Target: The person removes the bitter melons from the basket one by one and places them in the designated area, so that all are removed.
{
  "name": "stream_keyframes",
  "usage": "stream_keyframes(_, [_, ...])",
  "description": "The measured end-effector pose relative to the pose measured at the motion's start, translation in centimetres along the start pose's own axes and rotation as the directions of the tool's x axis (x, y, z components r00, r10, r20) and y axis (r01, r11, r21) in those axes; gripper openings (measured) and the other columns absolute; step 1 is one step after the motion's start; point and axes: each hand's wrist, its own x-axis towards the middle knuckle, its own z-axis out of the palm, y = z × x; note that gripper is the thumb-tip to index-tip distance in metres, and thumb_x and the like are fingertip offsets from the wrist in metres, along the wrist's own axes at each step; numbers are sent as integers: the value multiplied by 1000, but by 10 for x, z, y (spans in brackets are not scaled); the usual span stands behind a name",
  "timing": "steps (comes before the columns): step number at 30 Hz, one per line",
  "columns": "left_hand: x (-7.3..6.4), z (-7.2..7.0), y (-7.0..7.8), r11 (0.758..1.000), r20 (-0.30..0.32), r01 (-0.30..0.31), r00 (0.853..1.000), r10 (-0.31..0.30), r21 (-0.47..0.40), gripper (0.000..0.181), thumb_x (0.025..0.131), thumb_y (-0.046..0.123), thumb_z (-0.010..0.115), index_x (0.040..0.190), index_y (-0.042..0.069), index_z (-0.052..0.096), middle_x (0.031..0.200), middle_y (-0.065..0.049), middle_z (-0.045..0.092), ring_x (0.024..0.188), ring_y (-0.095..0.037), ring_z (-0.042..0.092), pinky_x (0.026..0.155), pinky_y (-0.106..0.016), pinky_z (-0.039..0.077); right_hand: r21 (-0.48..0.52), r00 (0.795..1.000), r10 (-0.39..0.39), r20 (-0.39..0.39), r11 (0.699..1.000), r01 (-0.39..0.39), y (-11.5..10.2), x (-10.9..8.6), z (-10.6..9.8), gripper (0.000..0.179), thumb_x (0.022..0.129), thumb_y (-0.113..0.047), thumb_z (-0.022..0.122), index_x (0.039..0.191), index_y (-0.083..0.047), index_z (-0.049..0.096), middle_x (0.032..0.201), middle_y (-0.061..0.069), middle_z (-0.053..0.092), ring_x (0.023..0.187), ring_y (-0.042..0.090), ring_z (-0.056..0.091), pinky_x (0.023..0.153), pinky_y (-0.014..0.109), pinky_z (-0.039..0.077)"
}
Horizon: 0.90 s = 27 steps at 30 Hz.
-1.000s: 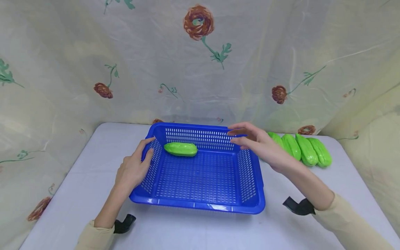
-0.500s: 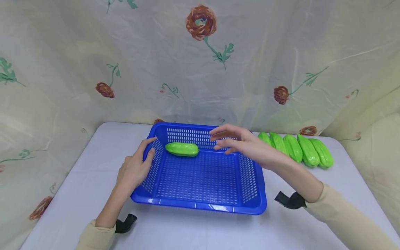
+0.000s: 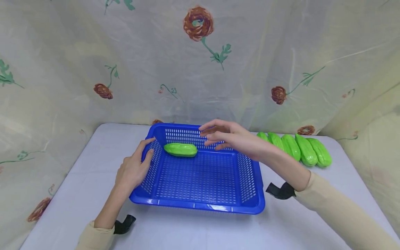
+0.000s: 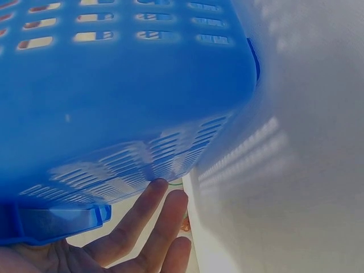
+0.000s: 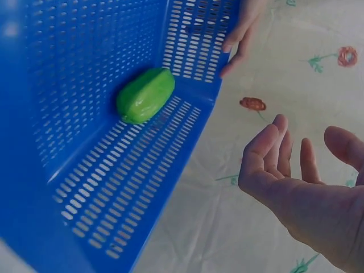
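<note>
My left hand [image 3: 132, 168] grips the left rim of a blue plastic basket [image 3: 215, 207], thumb on the inner side. In the left wrist view its fingers [image 4: 170, 219] spread outside the perforated wall. Inside the basket, at the back left, lies a glossy bright-green, elongated, ridged vegetable [image 3: 180, 149], which also shows in the right wrist view. Over the back right part of the basket hovers my right hand [image 3: 232, 137], fingers loosely bent, holding nothing. The right wrist view shows a gap between this hand [image 5: 307, 190] and the basket.
Several matching green vegetables [image 3: 307, 151] lie side by side at the back right of the white-covered table [image 3: 175, 232], partly behind my right forearm. A flower-patterned curtain [image 3: 143, 62] rises behind the table and along both sides.
My right hand has moved left from the basket's back right corner to over its back wall, uncovering more of the green vegetables. The left hand stays on the rim.
</note>
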Motion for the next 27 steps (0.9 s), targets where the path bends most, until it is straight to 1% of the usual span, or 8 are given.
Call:
stream_keyframes(2, [0, 0, -1, 1000, 2, 4, 1000, -4, 1, 53, 116, 44, 40, 167, 37, 34, 109, -27, 72, 62, -28, 59, 50, -31, 40, 20, 1000, -5, 8, 1000, 5, -3, 4, 2, 41, 113, -27, 53, 153, -15, 55, 156, 9, 59, 140, 33, 65, 115, 54, 53])
stream_keyframes(7, [-1, 0, -2, 1000, -1, 8, 1000, -8, -1, 53, 115, 45, 40, 167, 37, 34, 115, -29, 72, 63, -28, 61, 51, -31, 41, 68, 999, -18, 31, 998, 16, -10, 14, 10, 40, 112, -27, 57, 150, -19, 58, 155, 7, 60, 137, 30, 67, 114, 52, 53])
stream_keyframes(10, [-1, 1, -2, 1000, -6, 6, 1000, -6, -2, 53, 115, 45, 40, 167, 37, 34, 118, -30, 72, 63, -28, 61, 50, -31, 41, 85, 999, -25, 44, 996, 21, -13, 20, 15, 38, 112, -27, 57, 149, -18, 59, 156, 7, 59, 139, 33, 65, 115, 55, 52])
stream_keyframes(14, [-1, 0, -2, 1000, -7, 2, 1000, -2, -6, 53, 116, 45, 40, 167, 37, 34, 113, -29, 72, 61, -28, 60, 50, -31, 40, 93, 998, -35, 47, 995, 31, -14, 29, 20, 37, 113, -27, 55, 148, -16, 60, 155, 7, 60, 140, 35, 64, 116, 58, 50])
stream_keyframes(17, [0, 0, -2, 1000, -7, -1, 1000, 1, -5, 53, 115, 45, 40, 167, 37, 34, 114, -29, 73, 62, -28, 61, 50, -31, 41, 76, 999, -37, 36, 997, 34, -12, 38, 21, 37, 113, -26, 54, 148, -16, 60, 155, 7, 61, 138, 32, 65, 114, 56, 52])
stream_keyframes(20, [1, 0, -1, 1000, -7, -3, 1000, 3, -4, 53, 115, 44, 41, 167, 37, 35, 121, -31, 72, 64, -29, 63, 50, -31, 43, 64, 999, -31, 31, 998, 29, -7, 47, 20, 38, 113, -26, 53, 149, -15, 59, 156, 8, 61, 137, 30, 66, 113, 54, 53])
stream_keyframes(24, [1, 0, -1, 1000, -5, -2, 1000, 2, -1, 53, 115, 44, 41, 167, 37, 35, 129, -32, 70, 67, -31, 65, 51, -31, 44, 68, 999, -19, 35, 998, 17, 1, 60, 20, 41, 114, -25, 52, 153, -11, 55, 158, 14, 58, 140, 32, 64, 116, 57, 51])
stream_keyframes(27, [1, 1, -1, 1000, -5, -1, 1000, 1, 0, 53, 115, 44, 41, 167, 37, 35, 132, -32, 69, 69, -31, 66, 52, -31, 45, 83, 1000, 2, 20, 997, -4, 7, 69, 20, 42, 114, -24, 52, 154, -10, 54, 158, 18, 57, 141, 34, 63, 118, 60, 48])
